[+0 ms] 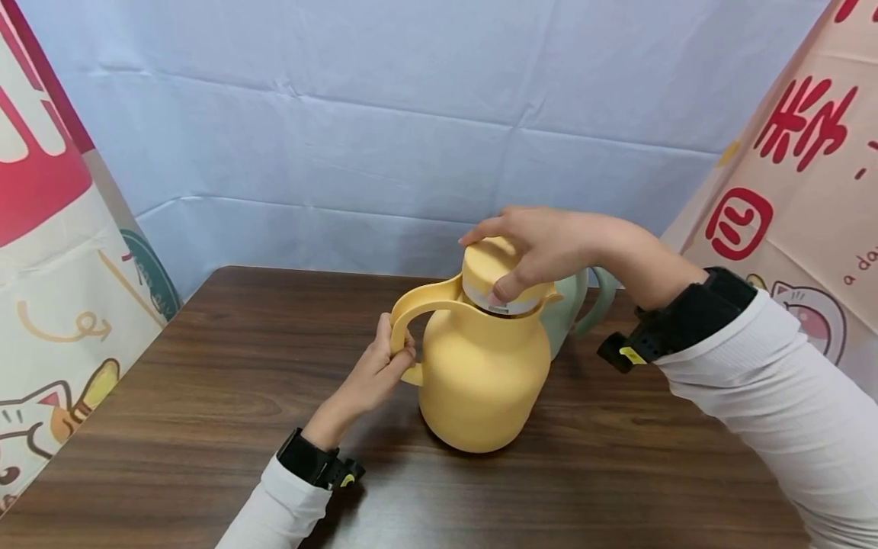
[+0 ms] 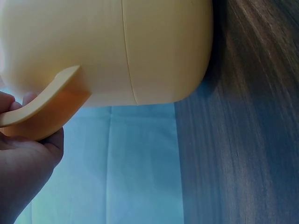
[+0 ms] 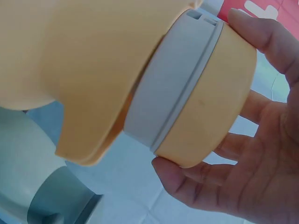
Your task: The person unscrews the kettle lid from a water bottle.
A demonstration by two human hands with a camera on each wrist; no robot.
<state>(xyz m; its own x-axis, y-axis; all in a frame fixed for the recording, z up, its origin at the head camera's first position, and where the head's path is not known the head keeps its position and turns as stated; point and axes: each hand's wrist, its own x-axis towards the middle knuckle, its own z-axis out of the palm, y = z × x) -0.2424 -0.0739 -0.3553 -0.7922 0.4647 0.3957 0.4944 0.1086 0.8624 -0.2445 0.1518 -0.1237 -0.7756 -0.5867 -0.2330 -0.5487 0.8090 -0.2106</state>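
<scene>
A yellow jug (image 1: 483, 381) stands upright on the wooden table. My left hand (image 1: 377, 367) grips its looped handle (image 2: 51, 105), fingers and thumb wrapped round the lower part. From above, my right hand (image 1: 552, 242) holds the round yellow lid (image 1: 488, 265), the thumb on the near side and fingers round the far side. In the right wrist view a white collar (image 3: 173, 81) shows below the lid's yellow top, and the collar stands partly out of the jug's mouth beside the spout (image 3: 86, 135).
Behind the yellow jug, to the right, is a pale green jug (image 1: 561, 313), mostly hidden, with its handle (image 1: 598, 305) showing. A pale blue cloth (image 1: 329, 145) hangs behind the dark wooden table (image 1: 226, 396). Printed sheets (image 1: 816, 221) hang at both sides.
</scene>
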